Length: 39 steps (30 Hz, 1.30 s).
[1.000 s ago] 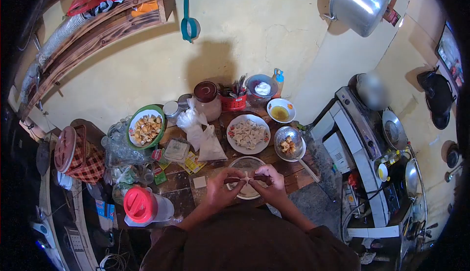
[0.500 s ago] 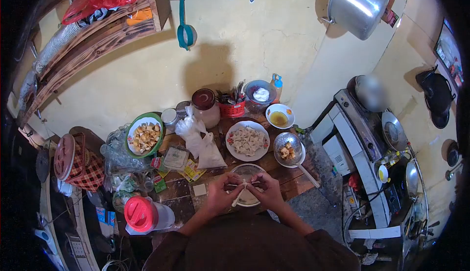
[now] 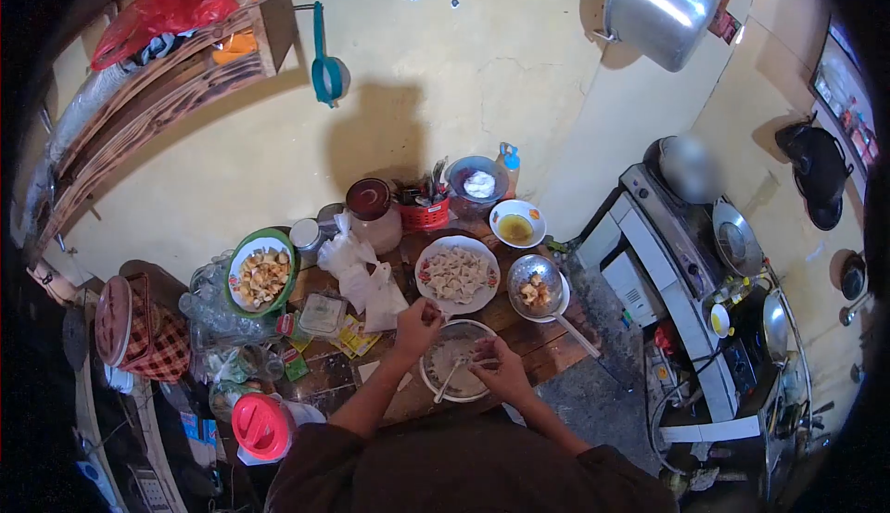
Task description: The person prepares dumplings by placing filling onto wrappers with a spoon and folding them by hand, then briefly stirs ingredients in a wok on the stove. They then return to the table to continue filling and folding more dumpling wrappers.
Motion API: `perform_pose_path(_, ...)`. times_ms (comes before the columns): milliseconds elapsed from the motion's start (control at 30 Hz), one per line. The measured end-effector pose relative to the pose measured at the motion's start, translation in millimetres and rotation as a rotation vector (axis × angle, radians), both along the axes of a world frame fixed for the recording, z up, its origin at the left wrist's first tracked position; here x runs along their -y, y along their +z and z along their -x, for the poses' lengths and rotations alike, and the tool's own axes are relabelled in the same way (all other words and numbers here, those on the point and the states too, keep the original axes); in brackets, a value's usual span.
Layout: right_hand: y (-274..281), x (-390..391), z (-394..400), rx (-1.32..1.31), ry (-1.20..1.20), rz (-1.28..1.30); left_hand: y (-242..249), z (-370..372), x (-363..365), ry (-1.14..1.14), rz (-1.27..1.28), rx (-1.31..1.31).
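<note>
My left hand (image 3: 420, 328) is closed in a pinch at the lower left rim of a white plate (image 3: 422, 283) heaped with pale folded dumplings (image 3: 458, 274). What its fingertips hold, if anything, is too small to make out. Over the right side of a bowl of pale filling (image 3: 445, 351), my right hand (image 3: 496, 367) has loosely bent fingers, apart and holding nothing visible. A spoon (image 3: 449, 380) leans inside that bowl. Pale square wrappers (image 3: 369, 371) lie partly behind my left forearm.
Right of the plate, a strainer (image 3: 535, 283) with browned pieces rests on a bowl, its handle jutting toward the table edge. Behind stands a bowl of yellow liquid (image 3: 515, 228). Left are plastic bags (image 3: 382, 302), a green-rimmed bowl of fried pieces (image 3: 262, 277) and a red-lidded jug (image 3: 262, 427).
My hands have parted from above the filling bowl. The left has moved up and left to the dumpling plate; the right stays over the bowl, slightly lower. The view has shifted a little.
</note>
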State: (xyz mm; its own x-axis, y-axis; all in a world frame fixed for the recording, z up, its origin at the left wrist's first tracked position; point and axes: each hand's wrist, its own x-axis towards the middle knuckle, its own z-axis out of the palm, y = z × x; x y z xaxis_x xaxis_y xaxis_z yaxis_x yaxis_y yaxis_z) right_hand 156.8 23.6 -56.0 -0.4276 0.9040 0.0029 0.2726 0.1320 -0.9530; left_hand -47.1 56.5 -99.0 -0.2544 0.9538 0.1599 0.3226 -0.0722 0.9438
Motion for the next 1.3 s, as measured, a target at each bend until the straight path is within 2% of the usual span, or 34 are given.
perform_pose_path(67,-4,4,-6,0.022,-0.021,0.056,-17,3,-22,0.032,-0.053,-0.207)
perform_pose_path(167,-10,10,-14,0.013,-0.053,0.11,-35,4,-50,-0.017,0.022,-0.279)
perform_pose_path(300,-23,15,-23,-0.003,-0.07,0.094,-57,1,-76,-0.061,-0.018,-0.362)
perform_pose_path(367,-27,18,-25,0.01,-0.076,0.082,-68,1,-84,-0.065,-0.005,-0.597)
perform_pose_path(467,-23,19,-26,0.059,-0.065,0.069,-77,2,-85,-0.071,-0.024,-0.588)
perform_pose_path(600,-13,17,-20,0.152,-0.023,0.033,-50,8,-61,-0.041,0.056,-0.45)
perform_pose_path(667,-16,16,-16,0.385,0.113,-0.29,-31,23,-37,-0.081,0.123,-0.538)
perform_pose_path(700,-18,15,-12,0.381,0.123,-0.29,-27,31,-26,-0.072,0.128,-0.54)
perform_pose_path(733,-23,13,-7,0.392,0.188,-0.357,-26,41,-12,-0.105,0.24,-0.55)
perform_pose_path(767,-28,11,-2,0.402,0.254,-0.424,-28,50,2,-0.137,0.354,-0.558)
perform_pose_path(800,-35,8,3,0.395,0.269,-0.424,-40,59,16,-0.123,0.362,-0.558)
perform_pose_path(867,-53,1,12,0.483,0.409,-0.556,-67,71,44,-0.169,0.478,-0.809)
perform_pose_path(967,-69,1,25,0.617,0.486,-0.482,-60,58,85,-0.152,0.457,-0.868)
perform_pose_path(1100,-70,-4,30,0.585,0.499,-0.533,-61,40,103,-0.084,0.491,-0.906)
perform_pose_path(1200,-74,-12,22,0.506,0.467,-0.595,-82,39,102,-0.003,0.372,-0.851)
perform_pose_path(1267,-69,-16,15,0.307,0.271,-0.574,-93,38,98,0.03,0.477,-0.871)
perform_pose_path(1300,-61,-17,10,0.31,0.273,-0.564,-93,36,99,0.025,0.485,-0.867)
